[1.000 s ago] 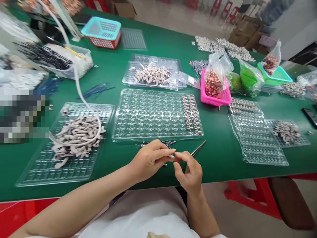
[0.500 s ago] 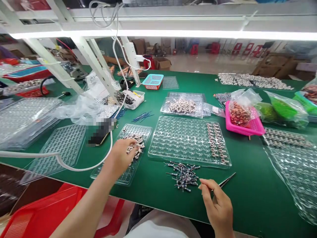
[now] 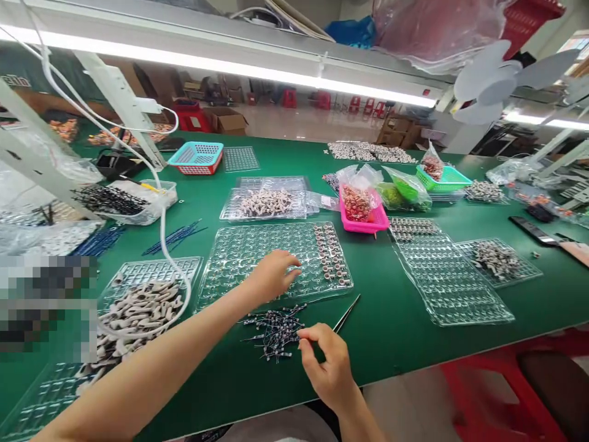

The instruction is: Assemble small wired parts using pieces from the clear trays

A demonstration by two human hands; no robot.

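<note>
My left hand [image 3: 273, 275] hovers over a clear plastic tray [image 3: 248, 245] with rows of moulded pockets. Its thumb and fingers are apart, and nothing shows between them. Small beige ring-ended parts [image 3: 327, 248] fill columns at the tray's right end. My right hand [image 3: 326, 362] is closed, thumb against forefinger, with tweezers [image 3: 347, 312] tucked in it and their points directed away from me. Beside its fingertips lies a heap of small dark wired components [image 3: 276, 331]. A pile of beige parts [image 3: 142, 307] sits on another clear tray at the left, partly behind my left forearm.
A white cable [image 3: 163, 239] loops down over the left pile. Behind the tray, another tray holds more beige parts [image 3: 267, 201]. A pink basket [image 3: 368, 221] stands right of it. Another pocketed tray [image 3: 455, 288] lies at the right, and blue wires [image 3: 177, 236] at the left.
My left hand has moved right from the beige pile to above the clear tray. The view has swung to the right. My right hand stays by the component heap with the tweezers.
</note>
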